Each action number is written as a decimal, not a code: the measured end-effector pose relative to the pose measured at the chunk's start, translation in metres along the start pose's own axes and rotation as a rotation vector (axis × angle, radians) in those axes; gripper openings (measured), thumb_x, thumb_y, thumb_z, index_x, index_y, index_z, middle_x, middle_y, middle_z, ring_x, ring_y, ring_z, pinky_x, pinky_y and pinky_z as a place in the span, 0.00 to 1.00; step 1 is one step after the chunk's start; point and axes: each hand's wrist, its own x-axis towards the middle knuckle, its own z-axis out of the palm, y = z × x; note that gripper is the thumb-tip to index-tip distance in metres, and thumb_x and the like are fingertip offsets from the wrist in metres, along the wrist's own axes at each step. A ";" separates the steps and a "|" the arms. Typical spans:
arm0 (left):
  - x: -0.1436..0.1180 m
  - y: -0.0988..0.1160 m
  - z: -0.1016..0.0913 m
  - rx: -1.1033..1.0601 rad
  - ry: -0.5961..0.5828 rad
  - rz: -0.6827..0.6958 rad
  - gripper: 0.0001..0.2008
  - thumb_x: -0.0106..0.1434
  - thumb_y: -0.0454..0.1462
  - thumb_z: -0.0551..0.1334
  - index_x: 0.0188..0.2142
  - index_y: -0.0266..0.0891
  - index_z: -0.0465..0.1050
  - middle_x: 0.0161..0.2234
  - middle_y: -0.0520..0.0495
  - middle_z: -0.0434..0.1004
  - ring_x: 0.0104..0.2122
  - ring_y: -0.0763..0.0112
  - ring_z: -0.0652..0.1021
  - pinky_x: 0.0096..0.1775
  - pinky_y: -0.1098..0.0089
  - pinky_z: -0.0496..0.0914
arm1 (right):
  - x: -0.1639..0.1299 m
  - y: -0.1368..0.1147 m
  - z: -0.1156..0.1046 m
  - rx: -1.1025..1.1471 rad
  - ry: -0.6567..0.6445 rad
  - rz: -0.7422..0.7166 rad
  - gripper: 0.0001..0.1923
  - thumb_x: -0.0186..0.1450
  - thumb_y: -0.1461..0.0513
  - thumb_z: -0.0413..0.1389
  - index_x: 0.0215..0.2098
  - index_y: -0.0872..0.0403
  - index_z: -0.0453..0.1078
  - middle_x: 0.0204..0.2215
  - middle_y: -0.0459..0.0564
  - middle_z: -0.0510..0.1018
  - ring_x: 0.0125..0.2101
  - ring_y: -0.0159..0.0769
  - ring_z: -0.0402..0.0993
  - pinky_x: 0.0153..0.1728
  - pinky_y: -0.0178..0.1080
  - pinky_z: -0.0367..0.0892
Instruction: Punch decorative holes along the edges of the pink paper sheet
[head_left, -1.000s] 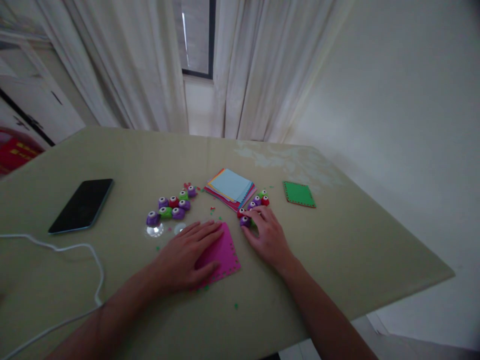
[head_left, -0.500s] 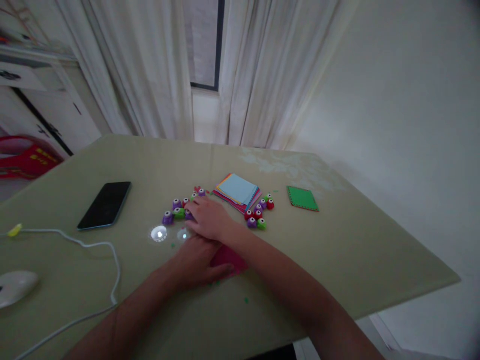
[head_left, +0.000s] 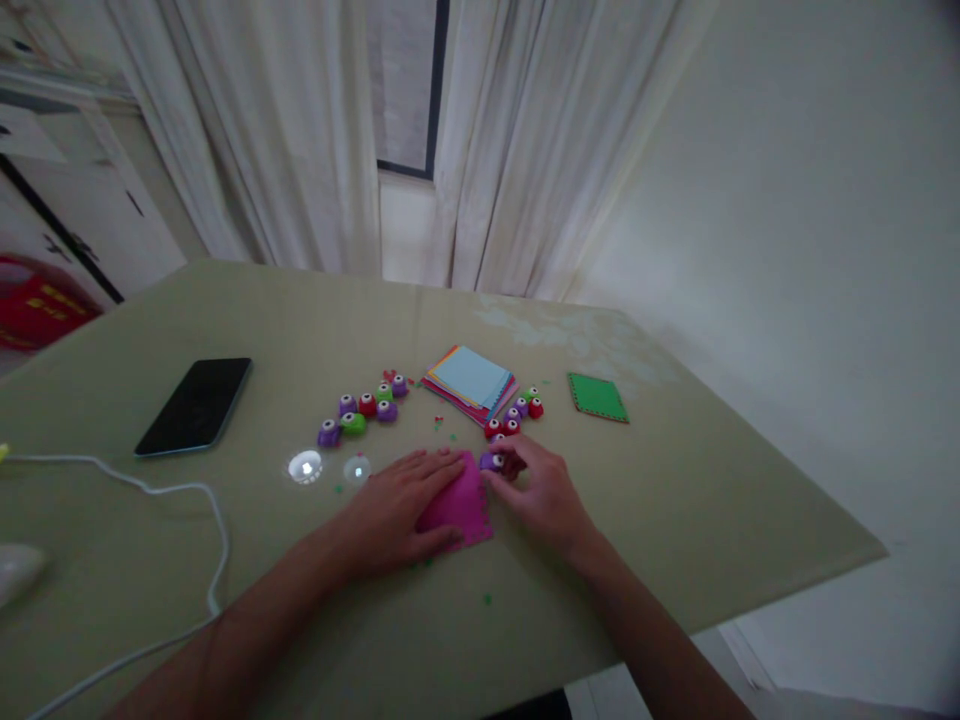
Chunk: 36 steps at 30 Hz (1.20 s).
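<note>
Our right hand [head_left: 544, 490] has come back from the left cluster, pinching a small purple punch [head_left: 491, 461] at mid-frame, light and rigid, while our left hand [head_left: 397, 505] presses flat the flimsy pink paper [head_left: 459, 503].

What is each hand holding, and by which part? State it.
The right hand pinches a small purple punch by its body, at the pink sheet's far right edge. The left hand lies flat on the sheet, pressing it to the table, gripping nothing.
</note>
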 end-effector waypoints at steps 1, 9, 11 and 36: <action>0.000 -0.001 0.000 0.008 -0.010 -0.004 0.40 0.72 0.53 0.63 0.77 0.42 0.56 0.76 0.42 0.57 0.73 0.49 0.65 0.72 0.45 0.58 | -0.012 0.007 -0.004 0.001 0.035 0.032 0.11 0.66 0.65 0.66 0.47 0.53 0.77 0.38 0.49 0.83 0.34 0.37 0.79 0.39 0.38 0.73; 0.002 -0.001 0.002 0.038 -0.026 -0.026 0.40 0.73 0.56 0.61 0.77 0.41 0.56 0.76 0.43 0.55 0.74 0.50 0.63 0.73 0.47 0.57 | -0.024 0.021 0.006 0.042 -0.017 0.082 0.13 0.65 0.63 0.64 0.49 0.53 0.78 0.36 0.50 0.83 0.31 0.36 0.78 0.34 0.37 0.73; 0.001 -0.001 0.002 0.041 -0.026 -0.026 0.40 0.73 0.56 0.60 0.77 0.42 0.56 0.76 0.44 0.55 0.74 0.51 0.63 0.73 0.47 0.57 | -0.020 0.020 0.007 0.079 -0.029 0.075 0.13 0.66 0.63 0.63 0.49 0.52 0.78 0.36 0.49 0.83 0.31 0.36 0.79 0.35 0.37 0.74; 0.000 -0.003 0.007 0.029 0.023 0.008 0.39 0.74 0.56 0.61 0.78 0.47 0.54 0.76 0.45 0.56 0.73 0.51 0.64 0.73 0.48 0.57 | -0.018 0.019 0.006 0.152 -0.028 0.140 0.11 0.66 0.61 0.64 0.47 0.53 0.77 0.32 0.47 0.82 0.28 0.33 0.76 0.31 0.34 0.71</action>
